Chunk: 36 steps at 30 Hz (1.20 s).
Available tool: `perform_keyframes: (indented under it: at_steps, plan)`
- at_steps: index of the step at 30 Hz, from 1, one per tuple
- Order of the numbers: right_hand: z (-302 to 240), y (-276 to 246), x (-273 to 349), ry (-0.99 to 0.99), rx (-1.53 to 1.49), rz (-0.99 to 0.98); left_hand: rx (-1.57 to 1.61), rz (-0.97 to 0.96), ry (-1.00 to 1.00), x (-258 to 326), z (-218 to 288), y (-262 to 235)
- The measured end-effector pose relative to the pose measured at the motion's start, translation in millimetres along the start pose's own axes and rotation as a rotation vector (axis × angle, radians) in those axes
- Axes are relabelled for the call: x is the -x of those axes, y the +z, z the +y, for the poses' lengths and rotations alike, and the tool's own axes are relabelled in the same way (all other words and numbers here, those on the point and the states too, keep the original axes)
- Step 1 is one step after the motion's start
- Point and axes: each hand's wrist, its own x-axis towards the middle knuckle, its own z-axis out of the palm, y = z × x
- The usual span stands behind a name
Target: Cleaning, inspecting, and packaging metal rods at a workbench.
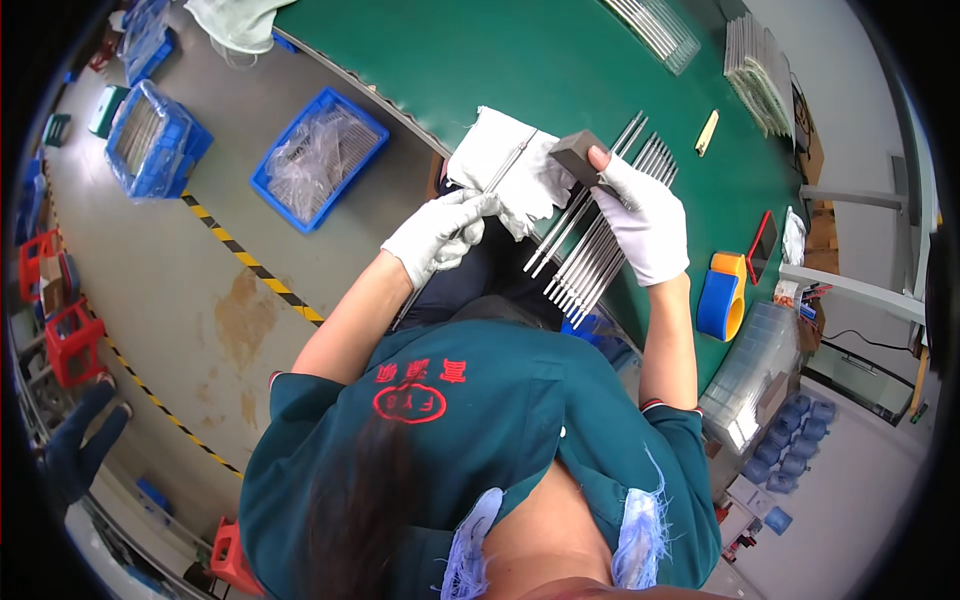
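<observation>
My left hand (pixel 437 235), in a white glove, is closed around a thin metal rod (pixel 510 163). The rod slants up and away across a crumpled white cloth (pixel 487 137) at the table's near edge. My right hand (pixel 648 222), gloved with a bare thumb tip showing, grips a dark grey rectangular block (pixel 575 157). Beneath and beside that hand, several slim metal rods (pixel 588 268) lie side by side on the green table (pixel 400 50), their near ends jutting past its edge. The block is apart from the held rod.
A blue-and-orange tape-like roll (pixel 722 297), a small yellowish strip (pixel 707 133) and clear plastic boxes (pixel 755 365) sit to the right. More rods (pixel 655 30) lie at the far side. On the floor at left stands a blue crate (pixel 318 160) with plastic-wrapped rods.
</observation>
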Motion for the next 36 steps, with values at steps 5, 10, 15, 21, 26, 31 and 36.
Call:
perform_keyframes:
  at_steps: [5, 10, 15, 21, 26, 31, 36]
  plan:
    - [-15, 12, -25, -0.200, 0.082, 0.040, 0.013, -0.045, 0.010, -3, 0, -2]
    - [-21, 25, -45, -0.263, 0.019, 0.023, 0.029, -0.023, 0.043, -4, -5, -3]
    - [-4, 16, -25, -0.231, 0.041, 0.031, 0.042, -0.036, 0.022, -2, -4, -3]
    - [-14, 20, -37, -0.171, 0.053, -0.007, 0.033, -0.053, 0.034, -5, -4, -6]
    - [14, -6, 4, 0.063, -0.052, -0.001, 0.048, -0.049, 0.030, -7, -4, -6]
    - [-5, 7, -19, -0.185, 0.108, 0.017, 0.038, -0.060, 0.035, -7, -4, -8]
    - [-26, 23, -48, -0.214, 0.070, -0.034, 0.008, -0.038, 0.051, -3, -2, -5]
